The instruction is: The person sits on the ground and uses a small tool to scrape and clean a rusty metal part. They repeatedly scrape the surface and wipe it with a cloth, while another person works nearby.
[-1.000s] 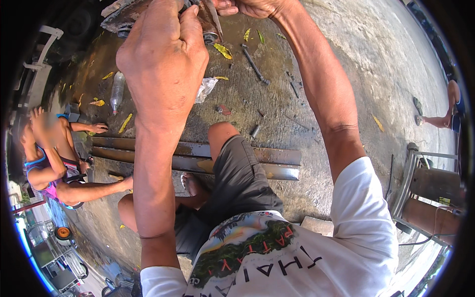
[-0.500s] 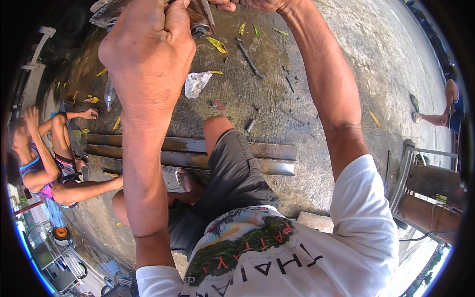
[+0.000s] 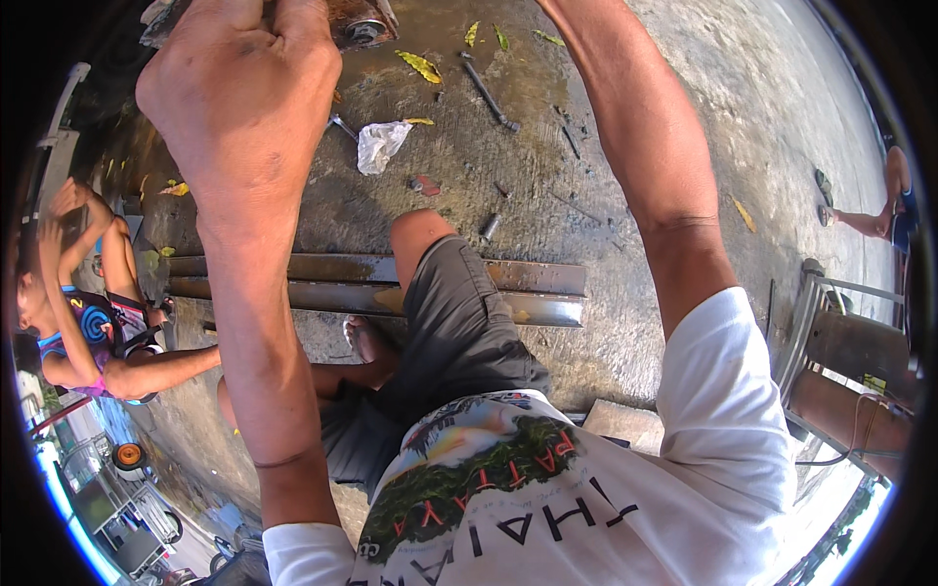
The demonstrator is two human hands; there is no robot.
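My left hand (image 3: 244,107) is closed in a fist near the upper edge, its back toward me; whatever its fingers wrap round is hidden. Just beyond it, a rusty metal part with a round bolt or bushing end (image 3: 363,31) shows, cut off by the frame's edge. Of my right arm (image 3: 645,117) only the forearm shows, reaching up past the top edge, so that hand is out of sight. On the wet concrete right of my left hand lie a crumpled white plastic piece (image 3: 381,146) and a dark rod with a bent end (image 3: 489,93).
Two long metal channels (image 3: 547,311) lie across the ground under my bent knee. A short metal cylinder (image 3: 491,228) and a reddish scrap (image 3: 424,185) lie nearby. Another person (image 3: 88,332) sits at the left. At the right stands a metal frame (image 3: 840,342); beyond it, someone's leg (image 3: 865,225) shows.
My left hand has moved left and slightly up. My right hand has gone out past the top edge. The seated person's arms have drawn together.
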